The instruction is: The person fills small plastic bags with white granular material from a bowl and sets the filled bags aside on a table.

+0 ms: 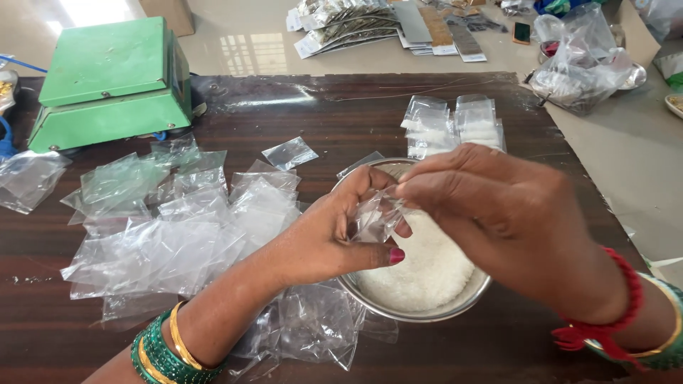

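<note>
Both hands meet over the steel bowl (455,306) of white grains, left hand (324,235) and right hand (498,213) pinching a small clear bag (373,219) at its mouth, seemingly opening it; filling likely needs the mouth spread wide.

Over a steel bowl (466,302) of white grains (427,270), a person's left hand (327,235) and right hand (498,206) pinch a small clear plastic pouch (373,217) between their fingertips. Left of the bowl, empty clear pouches (171,220) lie scattered across the dark wooden table (320,107); beyond the bowl sit filled pouches (455,124). A green weighing scale (107,78) stands far left of the bowl.
</note>
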